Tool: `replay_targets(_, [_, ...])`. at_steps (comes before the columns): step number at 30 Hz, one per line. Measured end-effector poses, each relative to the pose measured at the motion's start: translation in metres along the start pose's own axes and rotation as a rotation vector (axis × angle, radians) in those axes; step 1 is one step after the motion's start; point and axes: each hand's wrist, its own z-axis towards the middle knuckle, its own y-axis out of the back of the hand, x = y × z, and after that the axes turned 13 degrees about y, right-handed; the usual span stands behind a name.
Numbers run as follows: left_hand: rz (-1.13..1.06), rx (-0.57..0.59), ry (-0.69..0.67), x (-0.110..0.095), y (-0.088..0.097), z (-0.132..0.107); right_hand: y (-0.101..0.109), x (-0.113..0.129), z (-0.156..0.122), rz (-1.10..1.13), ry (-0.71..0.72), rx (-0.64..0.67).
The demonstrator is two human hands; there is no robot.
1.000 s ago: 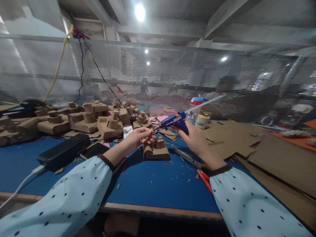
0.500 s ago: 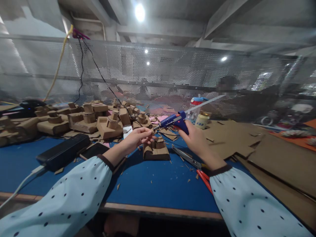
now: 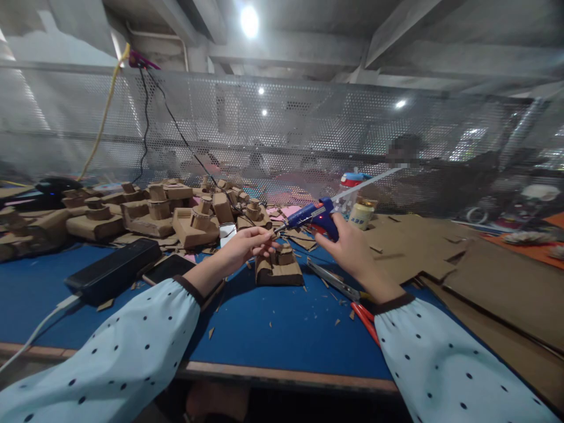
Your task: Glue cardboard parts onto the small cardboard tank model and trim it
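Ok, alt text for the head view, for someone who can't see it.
A person's right hand holds a blue glue gun, its nozzle near the left hand, by a small cardboard model on a blue table. More cardboard models crowd the far left; a red-handled tool lies to the right.

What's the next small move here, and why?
I'd probably ease the glue gun slightly back: the right hand holds it with the nozzle right beside the bare fingertips of the left hand, and that tip may be hot.
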Motion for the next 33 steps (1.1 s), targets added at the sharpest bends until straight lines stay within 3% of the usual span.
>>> replay_targets(18, [0.002,-0.006,0.015,-0.0016,-0.0029,-0.002,0.0027,0.0021,0.0014,-0.004,-0.022,0.067])
replay_targets(33, [0.005,-0.003,0.014,-0.0007,-0.0013,-0.0011,0.0011,-0.0009,-0.0003,0.026,0.011,0.028])
